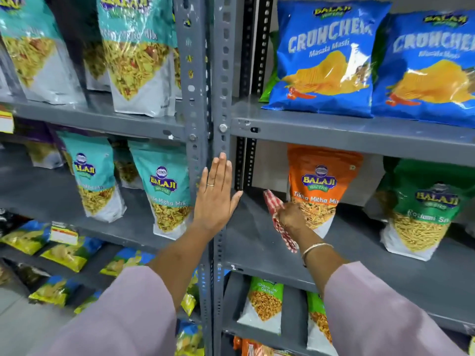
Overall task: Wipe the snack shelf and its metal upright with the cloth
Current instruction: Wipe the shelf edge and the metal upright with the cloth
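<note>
Head view shows the left hand near the middle of the frame, fingers straight and together, thumb spread out to the right, palm laid flat against the grey metal upright that runs top to bottom through the centre. A ring sits on one finger. Just right of it, the right hand is closed in a fist around a red-and-white checked cloth, one end poking up above the knuckles and the other hanging down past the wrist. A thin bangle circles that wrist. Both forearms come up from the bottom of the frame in pale lilac sleeves.

The fist and cloth hover over or on the left end of the grey snack shelf at centre right; whether the cloth touches the surface cannot be told. Right behind the fist stands an orange Tikha Mitha Mix pouch, and further right a green pouch. On the shelf above, upper right of the frame, two blue Crunchex bags lean back. Left of the upright, teal pouches stand on the shelves in the upper and middle left, with yellow packets lying in the lower left.
</note>
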